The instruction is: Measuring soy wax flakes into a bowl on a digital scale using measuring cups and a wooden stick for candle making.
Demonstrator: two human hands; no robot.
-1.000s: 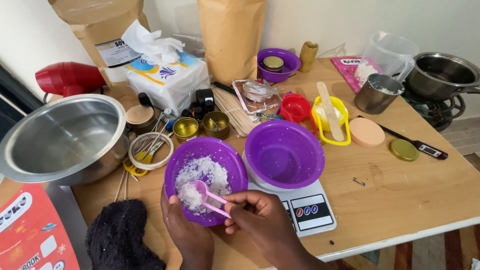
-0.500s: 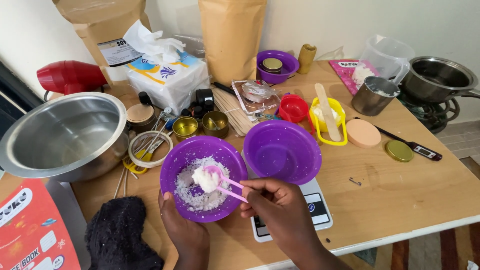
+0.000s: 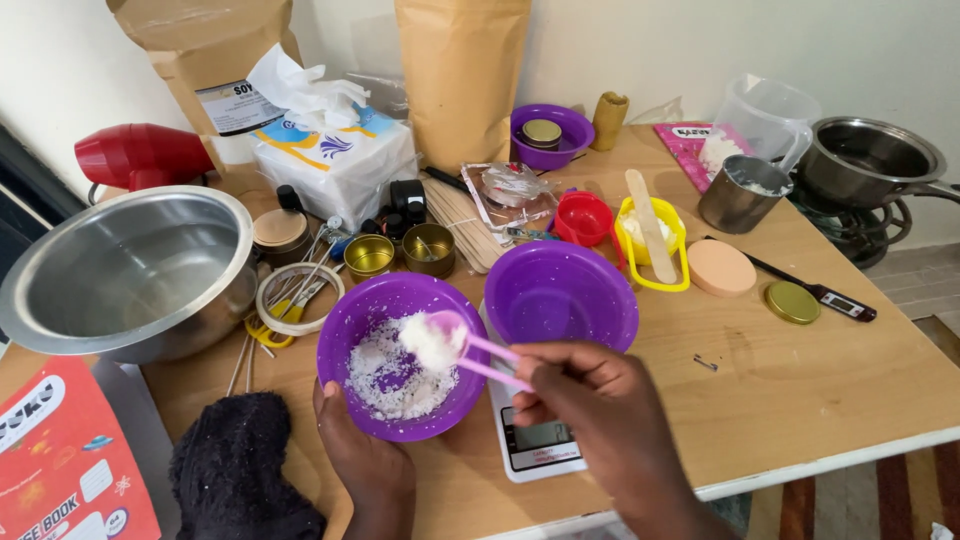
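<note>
Right hand grip closed on one pink scoop; left hand cups one of three purple bowls.

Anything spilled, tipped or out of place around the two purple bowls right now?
Nothing stands out. The white flakes stay inside the left purple plastic bowl and heaped on the pink plastic scoop in the right hand; no flakes show on the wooden table.

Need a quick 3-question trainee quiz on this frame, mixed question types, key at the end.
1. True or false: the pink spoon in the right hand carries white flakes.
2. Which bowl sits on the kitchen scale? A) purple bowl with flakes B) empty purple bowl C) steel bowl
3. What does the left hand steady?

Key: 1 true. 2 B. 3 the purple bowl with flakes, gripped at its near edge.
</note>
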